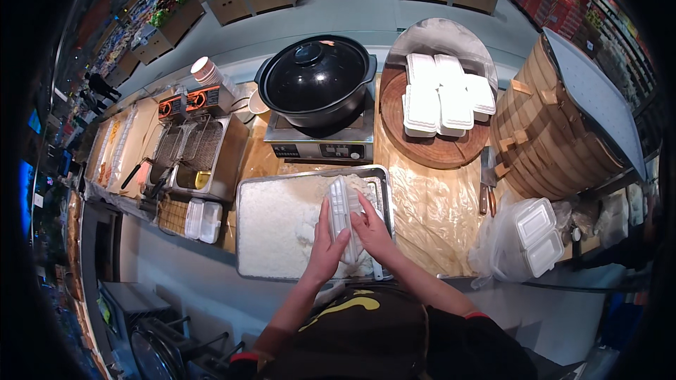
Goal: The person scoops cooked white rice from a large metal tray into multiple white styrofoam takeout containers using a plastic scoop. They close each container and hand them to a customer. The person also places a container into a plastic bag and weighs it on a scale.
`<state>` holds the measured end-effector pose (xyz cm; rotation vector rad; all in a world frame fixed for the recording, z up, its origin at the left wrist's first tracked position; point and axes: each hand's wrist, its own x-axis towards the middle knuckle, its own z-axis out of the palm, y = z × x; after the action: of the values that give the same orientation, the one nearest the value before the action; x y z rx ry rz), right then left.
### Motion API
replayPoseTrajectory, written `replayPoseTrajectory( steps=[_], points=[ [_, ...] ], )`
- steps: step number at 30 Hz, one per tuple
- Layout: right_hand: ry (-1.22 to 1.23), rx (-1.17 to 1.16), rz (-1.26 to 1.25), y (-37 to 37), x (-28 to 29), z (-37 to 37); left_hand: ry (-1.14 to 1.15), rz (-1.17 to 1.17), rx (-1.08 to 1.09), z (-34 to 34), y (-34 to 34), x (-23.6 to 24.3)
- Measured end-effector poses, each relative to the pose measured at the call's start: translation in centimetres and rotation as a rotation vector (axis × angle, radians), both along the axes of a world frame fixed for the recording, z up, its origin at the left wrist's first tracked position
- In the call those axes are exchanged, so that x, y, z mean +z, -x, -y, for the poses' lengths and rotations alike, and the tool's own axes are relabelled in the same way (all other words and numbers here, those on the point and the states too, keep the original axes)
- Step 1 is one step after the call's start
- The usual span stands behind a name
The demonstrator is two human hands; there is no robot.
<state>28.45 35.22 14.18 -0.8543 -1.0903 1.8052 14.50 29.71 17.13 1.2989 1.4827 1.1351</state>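
Your left hand [326,250] and right hand [373,231], fingers partly curled, hold a ridged white rectangular box [340,204] between them above a silver metal tray [385,200] of crumbly white powder [271,218], with a glossy black domed pot [313,84] behind the tray and a round wood-grained block [440,153] beyond its far right corner.
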Motion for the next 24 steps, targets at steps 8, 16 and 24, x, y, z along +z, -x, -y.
replayPoseTrajectory(
  steps=[8,16,24],
  points=[
    [0.015,-0.039,0.031,-2.7,-1.0,0.2,0.13,-0.126,-0.087,-0.3,-3.1,1.8],
    [0.381,-0.105,-0.341,-5.3,-2.1,-0.6,0.122,-0.127,-0.119,-1.5,-4.8,0.3],
    [0.506,-0.077,-0.763,-8.8,-0.9,-3.3,0.112,0.202,-0.037,-3.6,-9.1,-0.2]
  ],
)
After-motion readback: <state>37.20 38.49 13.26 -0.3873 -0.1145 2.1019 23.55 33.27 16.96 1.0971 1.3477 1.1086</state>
